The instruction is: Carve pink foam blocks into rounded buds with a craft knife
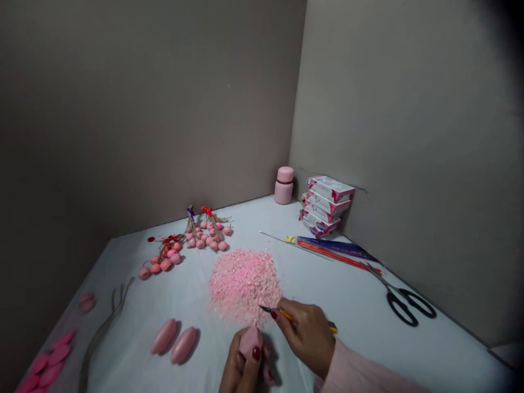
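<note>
My left hand [242,364] is wrapped round a faceted pink piece of soap [251,343] at the front edge, the thumb pressed on its near side. My right hand [303,332] grips a yellow craft knife [286,315]. The knife's dark blade points left, above the soap and apart from it. Just beyond both hands lies a wide heap of pink soap shavings [245,281]. To the left of my left hand, two smooth oval soap pieces [164,337] rest side by side on the white table.
Black-handled scissors [403,305] lie open at right, near red and blue pipe cleaners [331,248]. Stacked boxes [327,202] and a pink flask [284,185] stand by the walls. Left are bunches of pink beads [196,237], dry stems [102,330] and bright pink pieces [51,360].
</note>
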`<state>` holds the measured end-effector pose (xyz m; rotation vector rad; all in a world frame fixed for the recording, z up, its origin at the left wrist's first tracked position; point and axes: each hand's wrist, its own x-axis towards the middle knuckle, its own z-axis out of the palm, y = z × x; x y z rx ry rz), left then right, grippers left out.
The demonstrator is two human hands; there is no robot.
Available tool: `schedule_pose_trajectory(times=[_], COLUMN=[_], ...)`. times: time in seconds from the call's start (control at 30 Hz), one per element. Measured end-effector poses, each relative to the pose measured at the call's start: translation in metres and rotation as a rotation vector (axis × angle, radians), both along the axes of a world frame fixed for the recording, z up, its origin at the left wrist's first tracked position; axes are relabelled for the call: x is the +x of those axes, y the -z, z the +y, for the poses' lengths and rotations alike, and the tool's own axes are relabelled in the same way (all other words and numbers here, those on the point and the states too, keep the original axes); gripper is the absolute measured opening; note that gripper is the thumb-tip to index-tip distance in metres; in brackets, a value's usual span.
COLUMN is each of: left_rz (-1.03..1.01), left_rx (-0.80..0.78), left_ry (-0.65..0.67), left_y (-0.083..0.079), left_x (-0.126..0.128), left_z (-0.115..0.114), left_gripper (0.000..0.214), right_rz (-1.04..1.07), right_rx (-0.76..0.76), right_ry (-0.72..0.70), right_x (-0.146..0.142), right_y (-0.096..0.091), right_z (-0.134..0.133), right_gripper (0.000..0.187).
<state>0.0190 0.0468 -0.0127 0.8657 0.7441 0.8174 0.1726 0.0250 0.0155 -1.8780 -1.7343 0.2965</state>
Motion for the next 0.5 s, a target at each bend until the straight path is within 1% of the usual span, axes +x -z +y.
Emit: schedule_pose_trajectory(times=[0.07, 0.13, 0.2, 0.33, 0.43, 0.5], left_rz=[-0.026, -0.057, -0.033, 0.093, 0.088, 0.085], left_rx=[-0.016, -0.015, 0.004, 0.067, 0.102, 0.088], left_ry=[-0.028, -0.039, -0.06, -0.048, -0.026, -0.02], left_y=[0.0, -0.001, -0.003, -0.004, -0.002, -0.001], left_x=[0.001, 0.001, 0.0, -0.002, -0.003, -0.003], left_z=[0.0, -0.001, -0.002, 0.0, 0.002, 0.002], left_gripper=[0.035, 0.034, 0.037, 0.042, 0.041, 0.042], right_rz=[0.022, 0.023, 0.005, -0.046, -0.053, -0.061], right_rx=[0.017, 0.036, 0.048, 0.037, 0.026, 0.013], right_ry=[-0.06, -0.151, -0.202, -0.19, -0.179, -0.166], right_x=[-0.005, -0.012, -0.018, -0.02, -0.019, -0.017], right_y=[-0.001, -0.002, -0.001, 0.0, 0.001, 0.001], right_z=[-0.003, -0.007, -0.01, -0.01, -0.009, -0.008], right_gripper=[0.03, 0.026, 0.023, 0.021, 0.021, 0.023])
